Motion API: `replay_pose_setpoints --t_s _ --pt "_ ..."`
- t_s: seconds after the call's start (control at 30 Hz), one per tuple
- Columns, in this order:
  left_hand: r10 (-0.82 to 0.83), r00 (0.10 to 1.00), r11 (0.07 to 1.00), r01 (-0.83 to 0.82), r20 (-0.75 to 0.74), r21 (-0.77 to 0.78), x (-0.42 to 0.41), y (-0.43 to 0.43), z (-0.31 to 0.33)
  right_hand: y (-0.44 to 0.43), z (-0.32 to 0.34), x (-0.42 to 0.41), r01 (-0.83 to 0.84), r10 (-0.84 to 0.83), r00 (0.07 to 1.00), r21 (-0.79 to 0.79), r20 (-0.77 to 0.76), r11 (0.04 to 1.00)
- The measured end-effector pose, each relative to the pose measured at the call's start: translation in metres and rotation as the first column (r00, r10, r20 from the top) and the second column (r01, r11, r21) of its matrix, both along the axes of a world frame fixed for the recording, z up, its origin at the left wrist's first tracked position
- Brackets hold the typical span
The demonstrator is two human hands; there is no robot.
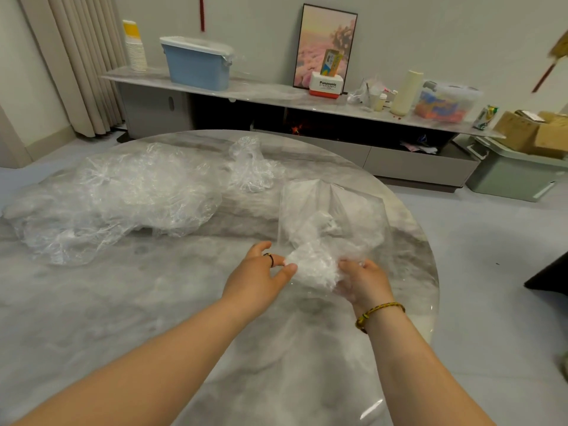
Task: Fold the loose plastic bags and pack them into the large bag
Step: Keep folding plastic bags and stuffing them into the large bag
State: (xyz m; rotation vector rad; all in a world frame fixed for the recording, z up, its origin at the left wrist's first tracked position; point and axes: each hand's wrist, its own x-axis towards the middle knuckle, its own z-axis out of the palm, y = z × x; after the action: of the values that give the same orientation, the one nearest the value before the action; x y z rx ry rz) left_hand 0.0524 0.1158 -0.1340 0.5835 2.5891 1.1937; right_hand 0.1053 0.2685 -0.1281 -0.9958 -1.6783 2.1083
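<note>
So at this point your right hand [362, 284] had its fingers curled into the right side of the white wad [310, 270], which looked more scrunched than folded. Your left hand [261, 272] came at it from the other side, thumb tip touching the wad and fingers loosely curled. I honestly couldn't tell if the left was pinching the wad itself or the clear film of the large bag [332, 210]. That bag lay on the table [153, 318] just beyond both hands, with its near end right up against the wad. My guess was that you were feeding the wad in at the mouth, but the film was too see-through to show where the opening sat.

Stuff I'd have worried about from there:

- The wad was bunched, not creased, so it would probably have puffed back open the second you let go.
- If the mouth wasn't actually held open, you'd just have shoved the whole large bag away from you. That tabletop looked slick, and the edge wasn't far off to the right of your right hand.
- Puffy wads eat up space fast. You'd still got the big loose pile [116, 198] well off to the left of your left hand, plus a small crumpled bag [252, 167] farther out beyond it, so it might not all have fit.
</note>
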Motion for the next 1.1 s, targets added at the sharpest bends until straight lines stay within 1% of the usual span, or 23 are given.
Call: replay_pose_setpoints --t_s 0.1,0.2,0.27,0.37,0.47,0.53,0.6,0.7,0.73,0.8,0.83,0.9,0.97,1.03,1.1 --pt "0.035 0.999 0.995 -0.034 0.006 -0.094 0.0 0.013 -0.002 0.003 -0.014 -0.004 0.033 -0.039 0.997 0.1 0.063 0.994" --pt "0.113 0.992 0.99 -0.107 0.062 -0.096 -0.002 0.019 -0.003 0.006 -0.019 -0.007 0.109 -0.129 0.987 0.182 0.099 0.977" --pt "0.14 0.988 0.986 -0.134 0.063 -0.096 -0.005 0.019 -0.004 0.011 -0.021 -0.007 0.179 -0.204 0.972 0.194 0.12 0.965" --pt "0.132 0.99 0.986 -0.127 0.044 -0.105 -0.007 0.017 -0.008 0.015 -0.02 -0.008 0.258 -0.286 0.946 0.185 0.151 0.948" --pt "0.111 0.991 0.993 -0.106 0.078 -0.06 -0.002 0.013 -0.012 0.012 -0.015 -0.01 0.258 -0.267 0.954 0.082 0.132 0.963" --pt "0.079 0.991 0.997 -0.077 0.107 -0.02 0.002 0.009 -0.014 0.007 -0.015 -0.017 0.226 -0.23 0.964 0.05 0.135 0.973" --pt "0.056 0.99 0.998 -0.057 0.127 0.011 0.006 0.003 -0.012 0.003 -0.021 -0.026 0.173 -0.179 0.972 0.052 0.154 0.984" --pt "0.01 0.995 1.0 -0.012 0.104 0.017 0.009 -0.007 -0.007 -0.006 -0.032 -0.04 0.128 -0.137 0.974 0.062 0.178 0.99" --pt "-0.004 0.996 1.0 0.002 0.086 0.023 0.008 -0.011 -0.006 -0.012 -0.034 -0.045 0.122 -0.133 0.976 0.077 0.171 0.99" --pt "-0.032 0.998 0.999 0.031 0.061 0.03 0.008 -0.017 -0.004 -0.022 -0.036 -0.054 0.143 -0.15 0.987 0.105 0.062 0.984" --pt "-0.044 0.997 0.999 0.042 0.064 0.026 0.007 -0.02 -0.004 -0.027 -0.037 -0.059 0.16 -0.161 0.987 0.118 -0.001 0.98" --pt "-0.065 0.994 0.998 0.063 0.089 0.021 0.005 -0.024 -0.004 -0.034 -0.036 -0.066 0.162 -0.152 0.986 0.148 -0.072 0.976" --pt "-0.076 0.991 0.997 0.073 0.108 0.028 0.002 -0.025 -0.005 -0.033 -0.034 -0.074 0.174 -0.157 0.978 0.122 -0.136 0.977" --pt "-0.08 0.99 0.997 0.078 0.119 0.022 0.002 -0.025 -0.005 -0.031 -0.024 -0.078 0.221 -0.199 0.967 0.131 -0.162 0.966" --pt "-0.09 0.988 0.996 0.09 0.125 0.004 0.003 -0.024 -0.006 -0.024 -0.019 -0.084 0.272 -0.255 0.95 0.076 -0.182 0.959"
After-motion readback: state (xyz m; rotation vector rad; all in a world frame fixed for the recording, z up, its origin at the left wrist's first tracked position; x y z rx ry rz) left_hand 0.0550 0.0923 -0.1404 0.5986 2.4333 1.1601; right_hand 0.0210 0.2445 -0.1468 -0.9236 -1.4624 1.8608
